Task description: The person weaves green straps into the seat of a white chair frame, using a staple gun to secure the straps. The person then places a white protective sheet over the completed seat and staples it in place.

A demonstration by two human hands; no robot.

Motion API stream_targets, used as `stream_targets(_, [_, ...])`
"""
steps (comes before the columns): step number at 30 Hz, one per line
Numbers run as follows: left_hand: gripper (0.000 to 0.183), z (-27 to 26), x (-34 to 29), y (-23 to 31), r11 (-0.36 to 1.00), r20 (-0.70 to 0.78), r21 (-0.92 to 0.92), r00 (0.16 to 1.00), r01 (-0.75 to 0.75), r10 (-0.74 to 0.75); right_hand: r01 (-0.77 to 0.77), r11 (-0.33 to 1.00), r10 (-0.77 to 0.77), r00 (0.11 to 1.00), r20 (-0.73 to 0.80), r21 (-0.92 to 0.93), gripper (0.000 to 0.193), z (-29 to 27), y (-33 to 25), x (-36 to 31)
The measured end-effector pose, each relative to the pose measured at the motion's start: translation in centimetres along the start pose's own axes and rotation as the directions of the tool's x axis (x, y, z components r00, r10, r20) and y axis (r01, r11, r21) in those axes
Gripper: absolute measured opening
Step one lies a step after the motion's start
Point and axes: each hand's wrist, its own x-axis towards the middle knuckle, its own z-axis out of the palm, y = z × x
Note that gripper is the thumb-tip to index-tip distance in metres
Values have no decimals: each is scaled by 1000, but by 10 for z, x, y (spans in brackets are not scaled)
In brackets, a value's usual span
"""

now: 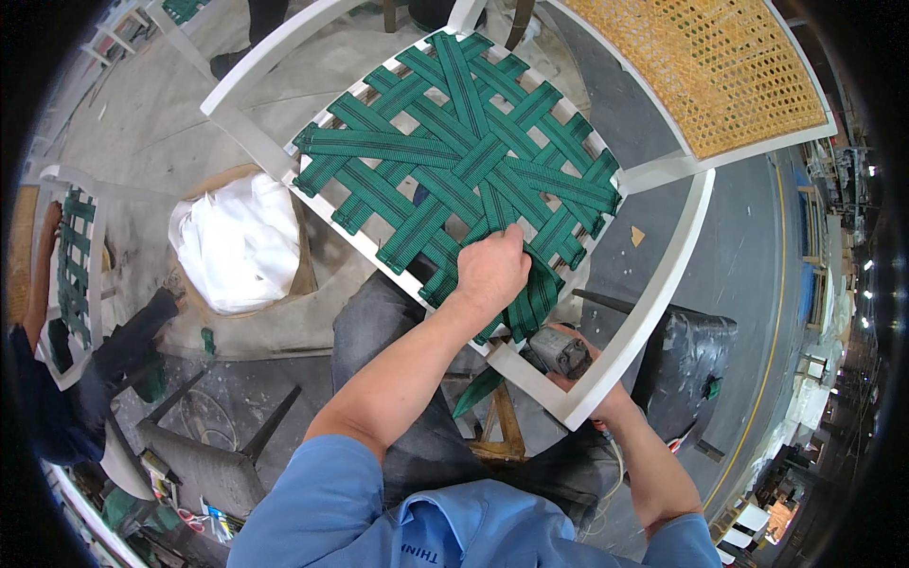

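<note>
Head-worn fisheye view, close, steeply downward

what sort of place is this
Probably a furniture workshop: green webbing crosses a white chair frame, the right hand holds a grey tool, and another webbed chair shows at left.

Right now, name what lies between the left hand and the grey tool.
A bunched green strap lies between the left hand and the grey tool, in the head view.

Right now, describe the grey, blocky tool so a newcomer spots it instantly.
Find the white-framed chair with the woven green strap seat. Inside the near corner of its curved white armrest, the person's right hand grips the tool. Unlike the green straps beside it, it's boxy and grey.
</note>
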Motion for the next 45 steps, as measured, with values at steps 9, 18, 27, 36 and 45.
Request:
stream_targets(9, [17, -3, 0, 2, 1000, 11, -30, 1000, -3, 3, 20, 996, -10, 992, 124, -84, 86, -7, 5, 3])
stream_targets(18, [18, -7, 1, 0, 1000, 19, -18, 1000, -2, 2, 87, 979, -67, 992, 110, -186, 91, -3, -17, 5])
stream_targets(27, [18, -12, 3, 6, 999, 59, -35, 998, 21, -19, -262, 962, 256, 964, -68, -84, 45, -34, 28, -12])
stream_targets(36, [38, -21, -27, 24, 995, 246, -53, 964, -88, 98, -147, 715, 446, 849, -284, 683, 29, -87, 73, -90])
stream_targets(45, [101, -18, -44, 52, 940, 400, 273, 913, -202, 80, 215, 675, 334, 763, -553, 705, 34, -94, 121, -186])
